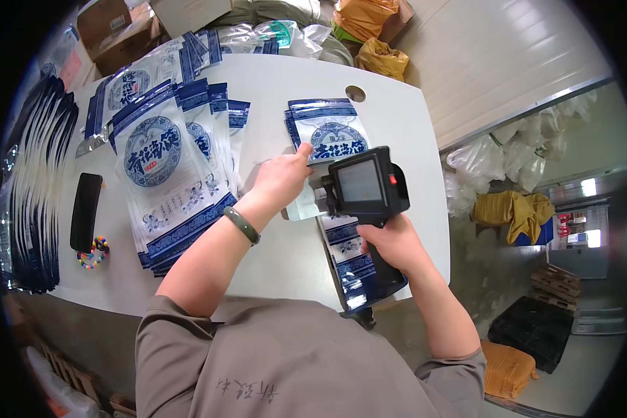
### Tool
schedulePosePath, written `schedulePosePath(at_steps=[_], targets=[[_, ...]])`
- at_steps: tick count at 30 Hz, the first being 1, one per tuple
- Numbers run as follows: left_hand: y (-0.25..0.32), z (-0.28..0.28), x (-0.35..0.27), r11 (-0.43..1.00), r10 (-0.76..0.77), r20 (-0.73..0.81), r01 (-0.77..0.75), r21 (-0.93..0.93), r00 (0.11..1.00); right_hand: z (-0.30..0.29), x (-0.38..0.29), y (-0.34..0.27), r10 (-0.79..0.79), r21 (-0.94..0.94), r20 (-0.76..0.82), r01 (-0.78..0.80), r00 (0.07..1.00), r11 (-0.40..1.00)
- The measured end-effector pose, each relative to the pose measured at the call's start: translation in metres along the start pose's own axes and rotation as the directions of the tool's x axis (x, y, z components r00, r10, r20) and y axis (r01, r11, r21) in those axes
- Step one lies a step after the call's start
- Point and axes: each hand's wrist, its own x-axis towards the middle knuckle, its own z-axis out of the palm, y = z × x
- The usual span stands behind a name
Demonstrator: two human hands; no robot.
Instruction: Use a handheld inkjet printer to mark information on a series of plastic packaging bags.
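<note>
My right hand grips a black handheld inkjet printer by its handle. The printer has a small screen and a red button, and its head hangs over a pile of blue-and-white plastic packaging bags. My left hand lies at the left edge of that pile, a fingertip on the top bag. Whether it pinches the bag or only presses it is unclear. A pale flat plate sits below these fingers, beside the printer head. The lower bags show partly behind the printer.
Fanned printed bags cover the white table's left half. A long row of bags stands at the far left. Near it lie a black phone and a bead bracelet. Cartons and yellow sacks stand behind.
</note>
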Motion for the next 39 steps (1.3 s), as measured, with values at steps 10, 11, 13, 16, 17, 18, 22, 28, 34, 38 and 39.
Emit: schedulePosePath(at_steps=[10,11,13,16,17,18,22,28,34,38,39], targets=[[0.003,-0.003,0.003,1.0,-0.008,-0.019,0.007,-0.022,1.0,-0.005,0.026,0.0,0.066,-0.199,-0.036,-0.072,0.997,0.977],[0.003,-0.003,0.004,1.0,-0.003,-0.024,0.002,-0.024,1.0,-0.011,0.027,0.004,0.06,-0.178,-0.075,-0.073,0.995,0.981],[-0.001,0.0,0.003,0.999,-0.048,0.022,0.049,-0.008,0.999,-0.02,0.029,0.008,0.052,-0.16,-0.115,-0.07,0.992,0.985],[-0.001,0.002,0.002,0.999,-0.04,0.015,0.04,-0.015,0.999,-0.041,0.03,0.02,0.096,-0.062,-0.138,-0.106,0.986,0.992],[-0.001,0.002,0.002,0.999,-0.036,0.004,0.036,-0.01,0.999,-0.051,0.029,0.024,0.084,-0.062,-0.141,-0.093,0.986,0.994],[0.001,0.002,0.002,0.999,-0.046,0.015,0.046,-0.018,0.999,-0.062,0.028,0.031,0.105,-0.024,-0.18,-0.111,0.978,0.994],[0.003,-0.005,-0.004,0.986,-0.12,-0.03,0.116,-0.118,0.992,-0.082,0.014,0.05,0.076,0.279,-0.252,-0.002,0.965,0.96],[0.014,-0.032,-0.048,0.966,-0.059,0.063,0.073,-0.249,0.996,-0.056,-0.024,0.072,-0.134,0.612,-0.321,0.313,0.937,0.726],[0.035,-0.028,-0.09,0.94,0.155,0.252,-0.065,-0.334,0.955,-0.023,-0.042,0.093,-0.154,0.79,-0.212,0.262,0.965,0.554],[0.035,-0.037,-0.055,0.981,-0.163,0.341,0.19,-0.046,0.926,-0.014,-0.038,0.108,-0.095,0.804,-0.242,0.255,0.966,0.537],[0.029,-0.029,-0.038,0.978,-0.196,0.179,0.205,-0.036,0.964,-0.013,-0.036,0.111,-0.1,0.807,-0.234,0.251,0.967,0.535]])
